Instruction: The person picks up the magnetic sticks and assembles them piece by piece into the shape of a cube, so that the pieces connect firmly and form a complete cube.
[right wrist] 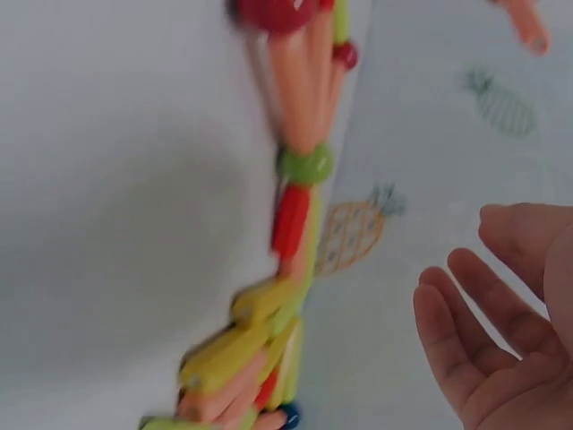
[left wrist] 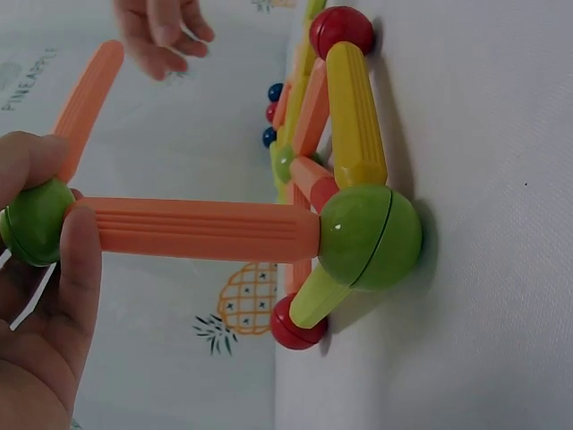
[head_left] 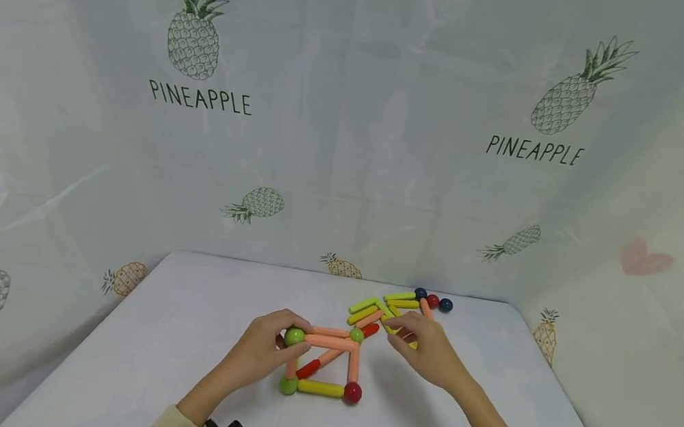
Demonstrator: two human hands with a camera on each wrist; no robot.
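Observation:
Magnetic sticks and balls form a partly raised frame in front of me. My left hand [head_left: 268,342] pinches the green ball [left wrist: 38,226] at its top left corner. From that ball one orange stick [left wrist: 201,229] runs down to a lower green ball [left wrist: 372,237]; another orange stick [left wrist: 92,107] juts out with a free end. Along the front, a yellow stick [head_left: 320,389] joins the lower green ball to a red ball [head_left: 352,392]. My right hand [right wrist: 506,331] hovers by the loose sticks, fingers loosely bent, holding nothing.
Behind the frame lies a pile of loose yellow, orange, red and light green sticks [head_left: 364,306]. Blue balls [head_left: 446,305] and a red ball [head_left: 432,301] sit at the table's [head_left: 184,308] back edge. A pineapple-print curtain [head_left: 349,138] hangs behind.

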